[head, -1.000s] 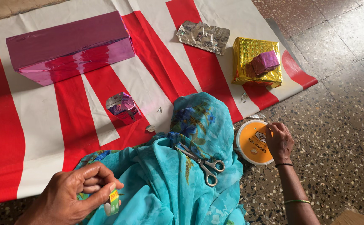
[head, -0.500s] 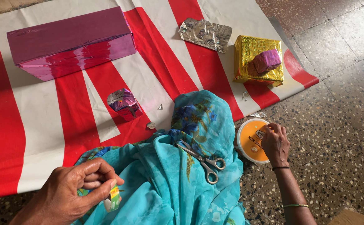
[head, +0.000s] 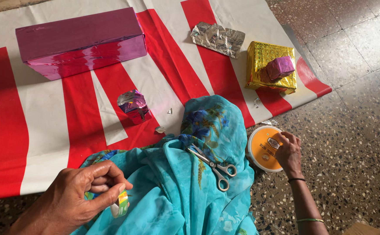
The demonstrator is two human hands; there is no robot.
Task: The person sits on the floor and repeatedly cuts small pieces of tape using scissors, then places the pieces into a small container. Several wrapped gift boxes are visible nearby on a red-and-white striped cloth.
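My left hand (head: 79, 198) is at the bottom left, fingers closed on a small roll of tape (head: 121, 204) with a green and yellow core. My right hand (head: 289, 152) rests on the edge of a round orange and white tin lid (head: 261, 148) on the speckled floor. Steel scissors (head: 214, 164) lie shut on the turquoise flowered cloth (head: 190, 182) over my lap, between both hands. A small parcel in shiny purple foil (head: 132, 105) stands on the red and white striped sheet (head: 46, 117) just beyond the cloth.
A long magenta wrapped box (head: 81, 41) lies at the far left of the sheet. A gold wrapped box (head: 264, 67) with a small purple parcel (head: 279, 67) on top sits at the far right. A crumpled silver foil piece (head: 218, 39) lies behind it. Small foil scraps dot the sheet.
My right hand has slid slightly along the tin lid's rim. My left hand keeps its hold on the tape roll. The view has shifted a little to the right.
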